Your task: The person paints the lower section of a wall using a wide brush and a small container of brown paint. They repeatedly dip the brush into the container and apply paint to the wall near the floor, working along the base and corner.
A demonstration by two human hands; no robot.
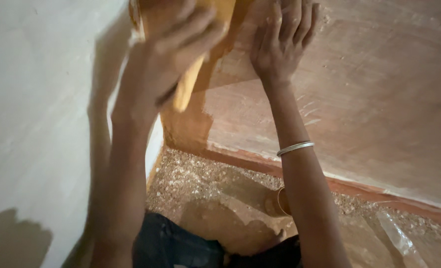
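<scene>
Two hands up: left hand (176,49) clamps a yellowish block (188,84), seemingly a rigid, light sanding block best gripped across its back; right hand (282,42) lies flat, fingers spread, on the brown wall (379,99).

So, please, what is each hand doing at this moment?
Left hand: closed around a yellowish wooden piece.
Right hand: open, fingers pressed flat on the reddish-brown panel, holding nothing.
</scene>
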